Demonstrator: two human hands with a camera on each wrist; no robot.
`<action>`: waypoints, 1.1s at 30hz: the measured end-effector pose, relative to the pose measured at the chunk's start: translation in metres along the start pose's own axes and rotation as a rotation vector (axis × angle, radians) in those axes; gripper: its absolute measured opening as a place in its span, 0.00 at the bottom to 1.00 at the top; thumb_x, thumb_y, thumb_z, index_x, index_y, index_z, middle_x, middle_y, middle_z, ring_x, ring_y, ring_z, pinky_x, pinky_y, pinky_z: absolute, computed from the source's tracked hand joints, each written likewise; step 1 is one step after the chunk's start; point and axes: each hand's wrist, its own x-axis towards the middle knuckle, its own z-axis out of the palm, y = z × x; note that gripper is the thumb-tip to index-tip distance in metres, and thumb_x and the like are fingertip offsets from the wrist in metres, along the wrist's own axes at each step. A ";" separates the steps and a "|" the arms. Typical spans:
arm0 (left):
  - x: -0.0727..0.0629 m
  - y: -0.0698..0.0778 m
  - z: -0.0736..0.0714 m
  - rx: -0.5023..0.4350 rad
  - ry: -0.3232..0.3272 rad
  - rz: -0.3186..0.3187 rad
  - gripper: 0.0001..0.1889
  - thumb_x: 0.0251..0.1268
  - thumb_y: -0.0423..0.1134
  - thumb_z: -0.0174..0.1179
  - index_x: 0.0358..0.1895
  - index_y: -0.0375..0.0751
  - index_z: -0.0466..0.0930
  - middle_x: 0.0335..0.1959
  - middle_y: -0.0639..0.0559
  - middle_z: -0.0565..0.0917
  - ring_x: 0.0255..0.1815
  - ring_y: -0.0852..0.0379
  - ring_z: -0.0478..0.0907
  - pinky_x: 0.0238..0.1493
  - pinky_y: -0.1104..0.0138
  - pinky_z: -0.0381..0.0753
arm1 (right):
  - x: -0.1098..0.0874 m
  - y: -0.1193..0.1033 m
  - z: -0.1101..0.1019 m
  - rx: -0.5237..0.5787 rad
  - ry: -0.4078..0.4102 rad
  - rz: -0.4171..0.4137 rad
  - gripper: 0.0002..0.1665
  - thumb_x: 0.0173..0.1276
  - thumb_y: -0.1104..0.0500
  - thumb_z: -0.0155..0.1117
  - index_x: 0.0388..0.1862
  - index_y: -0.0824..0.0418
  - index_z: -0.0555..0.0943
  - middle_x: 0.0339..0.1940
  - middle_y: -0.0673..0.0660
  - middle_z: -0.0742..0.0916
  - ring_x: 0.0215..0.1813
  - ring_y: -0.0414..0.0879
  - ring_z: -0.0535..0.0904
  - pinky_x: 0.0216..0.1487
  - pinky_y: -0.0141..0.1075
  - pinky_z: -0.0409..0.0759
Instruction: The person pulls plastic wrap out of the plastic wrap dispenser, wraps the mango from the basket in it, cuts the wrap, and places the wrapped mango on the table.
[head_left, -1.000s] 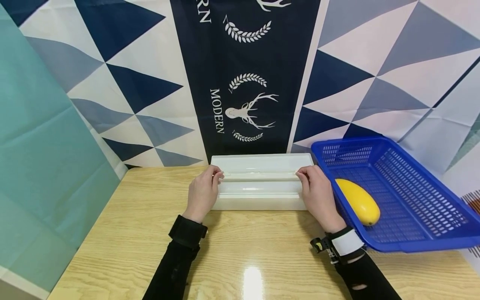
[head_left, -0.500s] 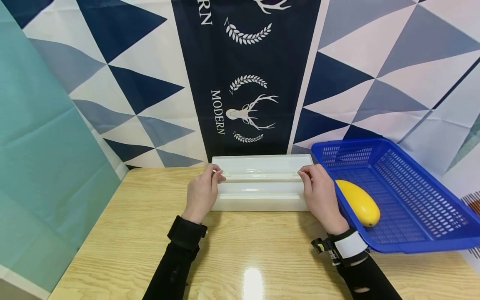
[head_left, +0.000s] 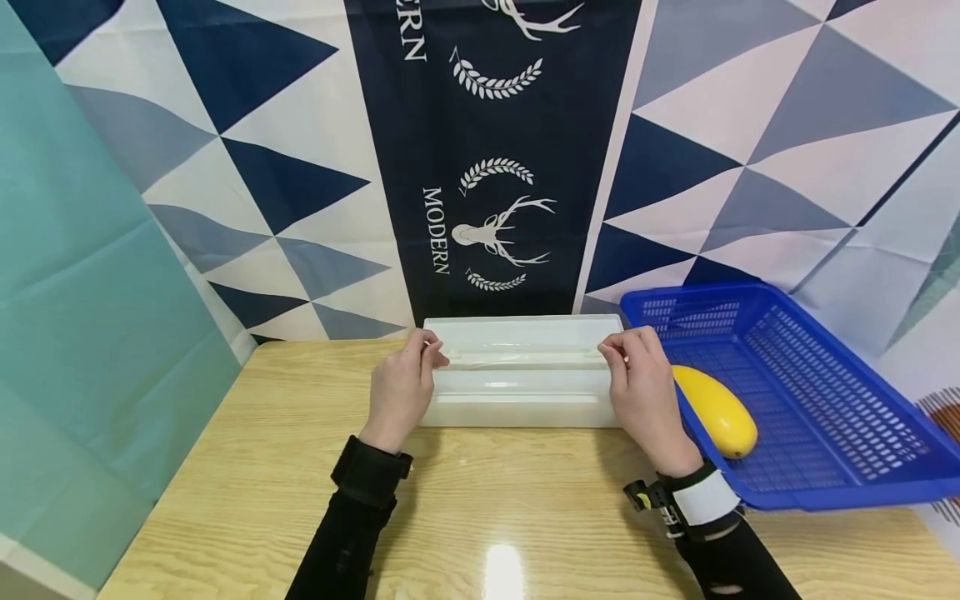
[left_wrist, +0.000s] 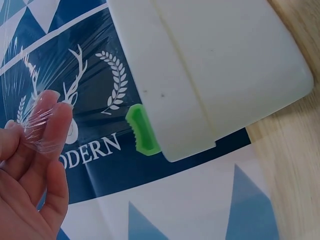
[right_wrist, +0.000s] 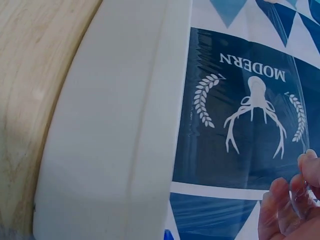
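Note:
A long white cling film dispenser (head_left: pixel 525 413) lies on the table against the patterned backdrop. My left hand (head_left: pixel 401 390) pinches one corner of a clear sheet of cling film (left_wrist: pixel 20 75) between thumb and fingers, and the film bunches at the fingertips. At the other end, my right hand (head_left: pixel 643 390) pinches the opposite corner. Both hands are over the box's two ends, and the see-through sheet stretches between them. In the left wrist view, a green slide cutter (left_wrist: pixel 143 130) sticks out from the dispenser's edge.
On the right, beside my right forearm, stands a blue plastic basket (head_left: pixel 832 400) with a yellow mango-like fruit (head_left: pixel 716 410) inside. The wood-grain table (head_left: pixel 480 500) extends in front of the dispenser. A patterned cloth (head_left: pixel 495 125) rises directly behind it.
The hands keep their pinch on the film and have spread very slightly apart, with the right one shifting a little to the right. The head view has tilted up slightly.

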 end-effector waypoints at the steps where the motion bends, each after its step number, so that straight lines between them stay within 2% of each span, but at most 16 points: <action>1: 0.000 0.000 -0.001 0.001 0.002 0.005 0.04 0.77 0.38 0.54 0.43 0.42 0.73 0.32 0.52 0.89 0.19 0.51 0.79 0.15 0.66 0.61 | 0.000 -0.001 -0.001 0.005 0.000 0.003 0.03 0.74 0.67 0.59 0.39 0.68 0.78 0.38 0.61 0.78 0.38 0.53 0.74 0.37 0.42 0.71; 4: 0.001 0.001 -0.002 0.004 0.012 0.015 0.04 0.77 0.39 0.53 0.43 0.42 0.73 0.32 0.52 0.89 0.19 0.51 0.79 0.15 0.66 0.61 | 0.001 -0.004 -0.003 0.010 -0.017 0.026 0.05 0.76 0.65 0.57 0.40 0.68 0.77 0.44 0.62 0.84 0.42 0.56 0.79 0.38 0.45 0.75; 6: 0.001 0.001 -0.002 0.003 0.019 0.021 0.04 0.78 0.39 0.53 0.42 0.42 0.73 0.32 0.52 0.89 0.19 0.52 0.78 0.15 0.66 0.60 | 0.001 -0.006 -0.005 0.008 -0.036 0.047 0.07 0.77 0.63 0.56 0.42 0.67 0.77 0.47 0.61 0.87 0.39 0.55 0.80 0.36 0.44 0.76; 9: 0.001 0.002 -0.004 0.002 0.033 0.037 0.04 0.77 0.39 0.53 0.42 0.42 0.74 0.31 0.53 0.89 0.18 0.53 0.77 0.15 0.66 0.60 | 0.001 -0.008 -0.007 0.002 -0.050 0.069 0.08 0.78 0.62 0.54 0.44 0.66 0.77 0.45 0.60 0.89 0.32 0.53 0.79 0.28 0.37 0.72; 11: 0.000 0.004 -0.006 0.004 0.043 0.049 0.04 0.77 0.39 0.54 0.42 0.42 0.74 0.31 0.53 0.89 0.18 0.54 0.77 0.15 0.67 0.60 | 0.001 -0.009 -0.008 0.001 -0.051 0.080 0.07 0.79 0.62 0.53 0.45 0.66 0.76 0.42 0.60 0.89 0.30 0.53 0.79 0.27 0.36 0.72; 14: 0.000 0.005 -0.008 0.009 0.056 0.061 0.04 0.77 0.38 0.54 0.42 0.42 0.75 0.30 0.53 0.88 0.17 0.55 0.76 0.15 0.67 0.60 | 0.001 -0.011 -0.010 0.021 -0.039 0.084 0.06 0.78 0.63 0.54 0.44 0.66 0.76 0.38 0.60 0.89 0.38 0.55 0.84 0.35 0.42 0.80; 17: 0.000 0.007 -0.011 0.010 0.062 0.066 0.04 0.77 0.38 0.55 0.42 0.42 0.75 0.30 0.54 0.88 0.17 0.56 0.75 0.15 0.67 0.60 | 0.001 -0.012 -0.011 0.038 -0.023 0.082 0.06 0.78 0.64 0.54 0.44 0.66 0.77 0.36 0.61 0.88 0.40 0.56 0.85 0.42 0.51 0.82; 27: 0.001 0.013 -0.018 0.004 0.077 0.069 0.04 0.76 0.39 0.56 0.43 0.42 0.77 0.29 0.54 0.88 0.11 0.62 0.65 0.15 0.67 0.58 | 0.005 -0.016 -0.018 0.050 -0.009 0.069 0.05 0.77 0.64 0.56 0.42 0.66 0.78 0.34 0.59 0.88 0.38 0.54 0.85 0.43 0.52 0.82; 30: 0.002 0.014 -0.020 0.008 0.082 0.069 0.05 0.76 0.39 0.56 0.43 0.42 0.77 0.29 0.54 0.88 0.11 0.63 0.64 0.15 0.67 0.58 | 0.004 -0.017 -0.020 0.050 -0.003 0.060 0.06 0.77 0.65 0.56 0.42 0.66 0.79 0.34 0.59 0.88 0.38 0.53 0.86 0.43 0.49 0.82; 33: 0.002 0.015 -0.021 0.008 0.088 0.075 0.05 0.76 0.39 0.56 0.42 0.42 0.78 0.28 0.54 0.88 0.11 0.63 0.64 0.15 0.68 0.58 | 0.004 -0.017 -0.021 0.047 0.004 0.050 0.05 0.76 0.65 0.57 0.42 0.66 0.80 0.33 0.58 0.88 0.37 0.52 0.86 0.43 0.33 0.81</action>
